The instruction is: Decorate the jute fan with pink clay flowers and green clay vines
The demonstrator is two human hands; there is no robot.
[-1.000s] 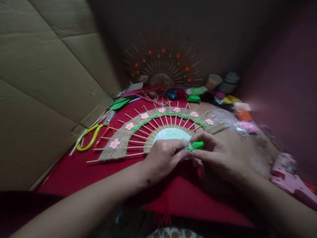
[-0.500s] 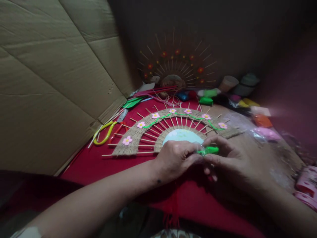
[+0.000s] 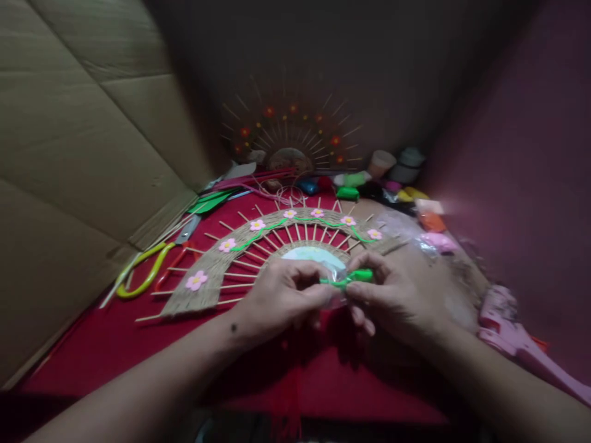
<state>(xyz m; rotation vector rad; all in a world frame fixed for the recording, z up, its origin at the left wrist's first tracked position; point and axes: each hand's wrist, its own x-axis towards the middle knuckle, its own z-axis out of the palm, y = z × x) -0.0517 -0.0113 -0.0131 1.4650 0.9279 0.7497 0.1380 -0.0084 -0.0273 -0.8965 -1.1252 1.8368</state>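
Green clay (image 3: 360, 275) in a clear plastic wrapper is held between both hands, in front of a woven fan (image 3: 198, 258). My left hand (image 3: 289, 292) pinches the wrapper and a thin green bit at its left end. With thumb and fingers, my right hand (image 3: 385, 292) grips the thicker green part. The fan has sticks fanning out, pink flowers (image 3: 257, 225) with yellow centres, a wavy green line along its band and a pale blue half-round centre (image 3: 314, 253), partly behind my hands.
Yellow-handled scissors (image 3: 154, 271) lie left beside a cardboard wall (image 3: 92, 154). A second fan with red flowers (image 3: 293, 109) stands behind. Coloured clay packs (image 3: 431, 221) and a cup (image 3: 381, 163) are at the back right. A pink tool (image 3: 508, 326) lies far right on the red cloth (image 3: 115, 357).
The view has shifted, so the fan and scissors appear further left. My left hand has drawn slightly away from the right, and a thin green piece now shows between them.
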